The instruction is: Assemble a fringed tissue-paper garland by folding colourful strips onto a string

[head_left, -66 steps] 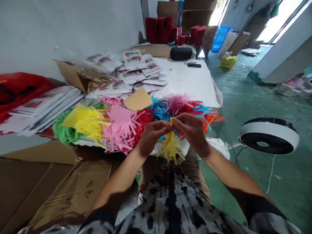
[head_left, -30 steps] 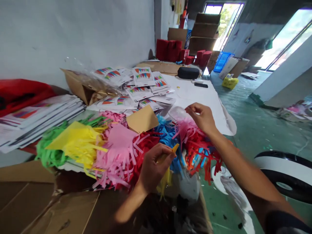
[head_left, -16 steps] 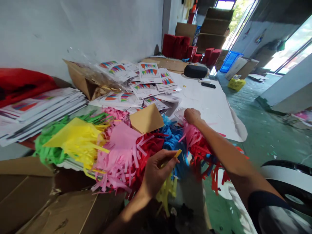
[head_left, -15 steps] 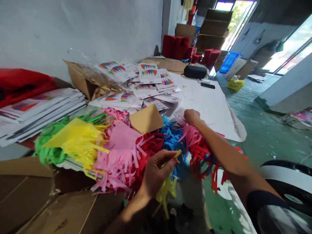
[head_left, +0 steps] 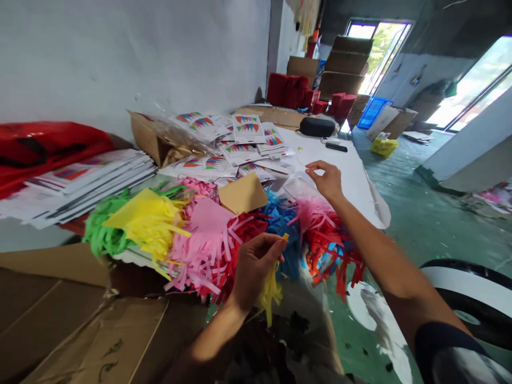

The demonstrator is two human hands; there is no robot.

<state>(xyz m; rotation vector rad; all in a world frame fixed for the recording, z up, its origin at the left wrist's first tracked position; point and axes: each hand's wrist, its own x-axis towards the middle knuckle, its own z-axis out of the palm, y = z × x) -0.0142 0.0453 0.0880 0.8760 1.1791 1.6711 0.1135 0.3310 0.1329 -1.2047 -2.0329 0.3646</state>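
Note:
My left hand (head_left: 256, 266) pinches a yellow paper tassel (head_left: 272, 293) by its folded top, and the fringe hangs down below my fingers. Raised over the white sheet, my right hand (head_left: 328, 180) has thumb and index finger pressed together; whatever may be between them is too small to make out. Just below it are a clear plastic tray (head_left: 298, 188) and a bundle of red and pink tassels (head_left: 320, 221). Blue tassels (head_left: 284, 229) lie behind my left hand. Pink (head_left: 204, 224), yellow (head_left: 148, 218) and green fringed paper (head_left: 104, 218) spreads to the left.
A tan card (head_left: 243, 193) rests on the fringe. Behind it lie printed bunting packets (head_left: 248, 128), with a stack of cards (head_left: 100, 184) at left. An open cardboard box (head_left: 92, 336) stands in front. A black case (head_left: 317, 127) sits farther back.
My right hand has lifted away from the plastic tray and the red and pink bundle, up and slightly right. My left hand keeps its hold on the yellow tassel. The camera view has shifted slightly.

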